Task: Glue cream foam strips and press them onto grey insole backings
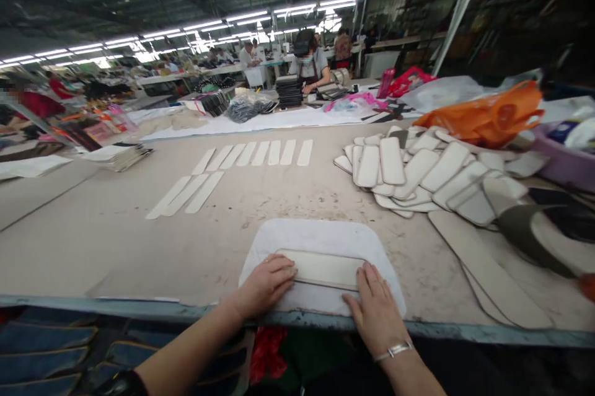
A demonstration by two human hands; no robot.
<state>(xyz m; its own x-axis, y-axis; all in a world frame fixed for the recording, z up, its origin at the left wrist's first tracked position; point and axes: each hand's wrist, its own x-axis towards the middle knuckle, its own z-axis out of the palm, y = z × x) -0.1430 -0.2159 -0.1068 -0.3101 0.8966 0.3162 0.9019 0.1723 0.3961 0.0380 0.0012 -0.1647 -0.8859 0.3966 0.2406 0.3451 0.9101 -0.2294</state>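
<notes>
A cream rectangular panel [325,268] with dark edges and rounded corners lies flat on a white rounded sheet [320,232] at the table's front edge. Across the panel's left end rests my left hand [267,281], its fingers stretched out and flat. My right hand [375,300] lies on the right end, fingers extended and the thumb apart, near the panel's lower edge. Both hands touch the panel from above; neither is wrapped round it. Beyond them, narrow cream strips [275,152] are laid out in a row, with a few longer strips [173,196] nearer on the left.
A heap of cream panels [421,170] covers the table's right side, beside large curved pieces [483,266]. Behind it are an orange bag [488,116] and a purple basin [564,157]. A stack of sheets [116,155] sits at left. Across the table works another person [309,64].
</notes>
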